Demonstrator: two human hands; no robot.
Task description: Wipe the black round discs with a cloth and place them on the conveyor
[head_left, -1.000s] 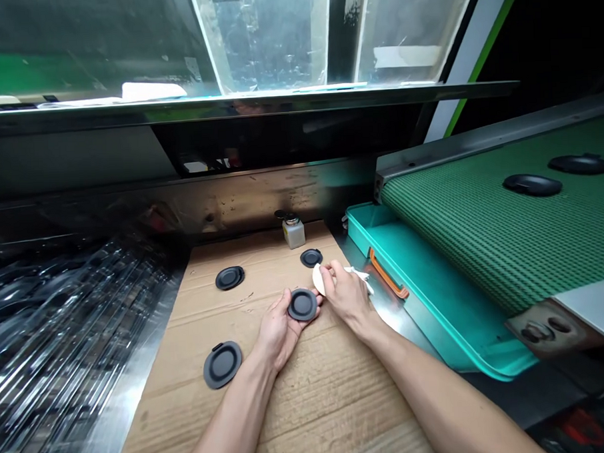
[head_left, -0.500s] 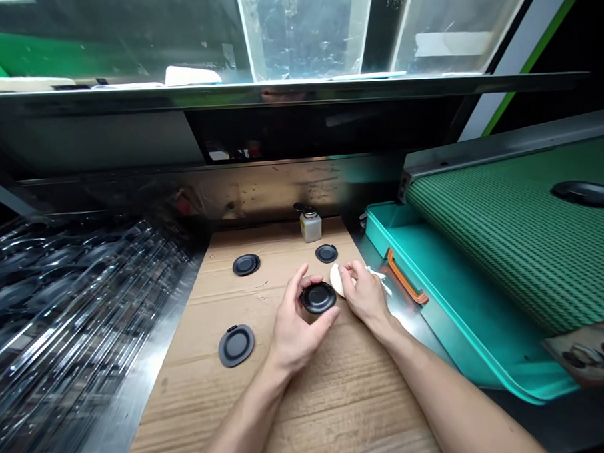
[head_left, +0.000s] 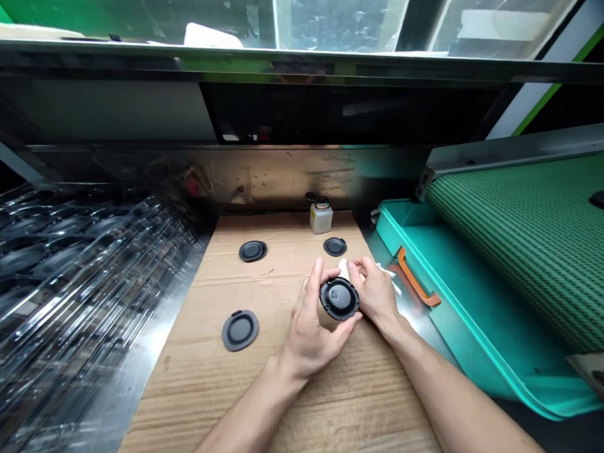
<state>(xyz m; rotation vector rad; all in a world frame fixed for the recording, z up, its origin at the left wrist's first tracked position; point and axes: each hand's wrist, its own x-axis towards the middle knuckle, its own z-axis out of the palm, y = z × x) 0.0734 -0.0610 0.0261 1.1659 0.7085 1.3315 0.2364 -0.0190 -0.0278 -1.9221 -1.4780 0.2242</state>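
Observation:
My left hand [head_left: 314,329] grips a round black plastic cap [head_left: 340,299] by its edge, thumb below and fingers above. The cap is tilted, with a small marking in its recessed face. Just to its right, my right hand [head_left: 373,291] pinches a white cloth or pad [head_left: 343,269], partly hidden behind the cap and fingers. Three more dark discs lie on the cardboard [head_left: 188,372]: a grey-black one [head_left: 240,330] at near left, another [head_left: 253,250] at far left and a smaller one [head_left: 335,246] beyond my hands.
A small square bottle [head_left: 321,216] with its lid flipped up stands at the cardboard's back edge. Clear plastic trays [head_left: 79,283] are stacked on the left. To the right are a teal bin [head_left: 465,299] with an orange handle [head_left: 417,279] and a green conveyor belt [head_left: 531,196] carrying a black part.
The cap in my left hand has been raised and turned, so a different face shows. The white cloth is now mostly behind it. The whole view has shifted slightly.

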